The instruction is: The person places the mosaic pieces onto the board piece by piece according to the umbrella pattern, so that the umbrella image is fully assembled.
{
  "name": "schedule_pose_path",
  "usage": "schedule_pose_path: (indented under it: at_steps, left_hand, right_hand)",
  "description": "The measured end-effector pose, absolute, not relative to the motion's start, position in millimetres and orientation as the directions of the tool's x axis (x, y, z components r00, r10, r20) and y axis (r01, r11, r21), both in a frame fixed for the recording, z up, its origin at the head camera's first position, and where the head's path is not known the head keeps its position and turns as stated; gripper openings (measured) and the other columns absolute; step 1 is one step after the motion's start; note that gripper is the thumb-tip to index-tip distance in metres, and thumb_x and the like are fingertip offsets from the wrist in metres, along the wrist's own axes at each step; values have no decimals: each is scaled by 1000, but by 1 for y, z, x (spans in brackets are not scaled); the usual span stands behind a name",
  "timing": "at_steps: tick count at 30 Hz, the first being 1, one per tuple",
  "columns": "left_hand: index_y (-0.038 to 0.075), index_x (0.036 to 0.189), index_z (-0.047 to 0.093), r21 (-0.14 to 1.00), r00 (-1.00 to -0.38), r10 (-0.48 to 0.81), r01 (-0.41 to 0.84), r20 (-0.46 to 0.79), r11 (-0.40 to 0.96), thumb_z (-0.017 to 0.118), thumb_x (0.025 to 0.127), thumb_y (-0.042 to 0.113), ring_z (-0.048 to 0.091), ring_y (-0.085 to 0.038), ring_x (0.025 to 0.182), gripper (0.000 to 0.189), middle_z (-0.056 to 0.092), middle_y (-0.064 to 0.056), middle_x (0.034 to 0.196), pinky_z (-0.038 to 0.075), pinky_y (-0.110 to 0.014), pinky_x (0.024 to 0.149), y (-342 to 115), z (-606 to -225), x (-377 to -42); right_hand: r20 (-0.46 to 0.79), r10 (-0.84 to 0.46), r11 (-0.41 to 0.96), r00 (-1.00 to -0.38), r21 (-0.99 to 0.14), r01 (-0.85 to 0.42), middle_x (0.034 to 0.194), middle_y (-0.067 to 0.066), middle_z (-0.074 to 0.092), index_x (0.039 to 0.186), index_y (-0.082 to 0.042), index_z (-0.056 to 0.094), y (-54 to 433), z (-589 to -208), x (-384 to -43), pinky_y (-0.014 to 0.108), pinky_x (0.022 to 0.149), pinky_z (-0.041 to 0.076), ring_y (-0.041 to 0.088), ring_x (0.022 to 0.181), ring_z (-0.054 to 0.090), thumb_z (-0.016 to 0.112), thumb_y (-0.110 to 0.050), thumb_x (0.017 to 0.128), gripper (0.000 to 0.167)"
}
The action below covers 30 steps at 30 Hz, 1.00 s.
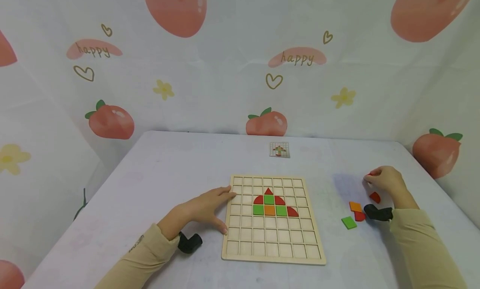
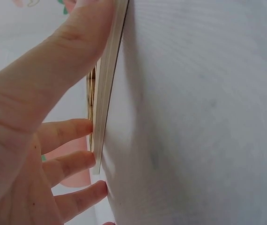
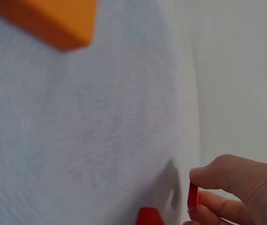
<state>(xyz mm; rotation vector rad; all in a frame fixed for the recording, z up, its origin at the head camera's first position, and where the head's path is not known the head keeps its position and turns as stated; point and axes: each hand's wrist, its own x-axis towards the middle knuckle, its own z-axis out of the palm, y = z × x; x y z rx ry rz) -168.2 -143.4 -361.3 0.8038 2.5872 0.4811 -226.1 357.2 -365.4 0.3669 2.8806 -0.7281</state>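
My left hand (image 1: 204, 207) rests along the left edge of a wooden grid board (image 1: 247, 249), its fingers and thumb spread and fairly straight. In the left wrist view the thumb and fingertips touch the board's side (image 2: 106, 79). Red, green and orange tiles fill several cells in the upper middle, with a red triangle (image 1: 268, 191) on top and an orange square (image 1: 269, 210) lower down. At the right, my right hand (image 1: 388, 182) pinches a small red piece (image 3: 192, 196) between thumb and fingers, just above the table.
Beside the right hand lie a loose red piece (image 1: 375, 197), an orange square (image 1: 355, 207) overlapping another red piece (image 1: 359, 216), and a green square (image 1: 349, 222). A small pattern card (image 1: 279, 149) lies behind the board. A printed curtain (image 1: 225, 72) hangs behind the table.
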Motion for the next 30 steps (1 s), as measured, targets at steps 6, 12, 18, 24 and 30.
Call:
schedule_pose_path:
  at_steps: [6, 12, 18, 24, 30]
  left_hand:
    - [5, 143, 35, 429, -761, 598, 466, -253, 774, 82, 66, 41, 25, -35, 141, 98, 24, -18, 154, 27, -49, 114, -143, -360, -168]
    - [5, 143, 35, 423, -761, 600, 472, -248, 773, 82, 65, 42, 26, -34, 141, 98, 24, -18, 154, 28, -49, 114, -144, -362, -169]
    - [4, 143, 34, 431, -756, 608, 477, -244, 766, 81, 65, 42, 26, -35, 141, 98, 24, -19, 153, 27, -50, 114, -143, -362, -169]
    - [4, 143, 34, 431, -756, 607, 476, -246, 767, 82, 65, 42, 25, -35, 141, 98, 24, -19, 153, 27, -50, 114, -143, -361, -169]
    - [3, 143, 34, 428, -753, 611, 482, -243, 764, 82, 65, 41, 26, -35, 141, 98, 25, -20, 153, 27, -50, 114, -143, -361, -169]
  right_hand:
    - [-155, 100, 865, -983, -475, 163, 104, 34, 55, 113, 16, 49, 347, -356, -225, 42, 73, 49, 39, 88, 50, 59, -25, 88, 49]
    - [-87, -29, 870, -996, -492, 18, 107, 33, 58, 112, 14, 53, 321, -346, -225, 37, 69, 50, 41, 94, 54, 60, -24, 88, 46]
    - [-8, -161, 853, -987, -504, -135, 97, 25, 65, 105, 10, 60, 286, -341, -222, 29, 64, 50, 36, 87, 62, 66, -19, 85, 36]
    - [63, -261, 822, -963, -509, -256, 91, 18, 67, 98, 5, 65, 252, -336, -215, 25, 61, 46, 22, 75, 58, 68, -14, 82, 25]
    - [106, -352, 778, -930, -518, -354, 88, 13, 66, 96, 1, 66, 224, -334, -207, 20, 54, 43, 12, 69, 53, 70, -11, 81, 20]
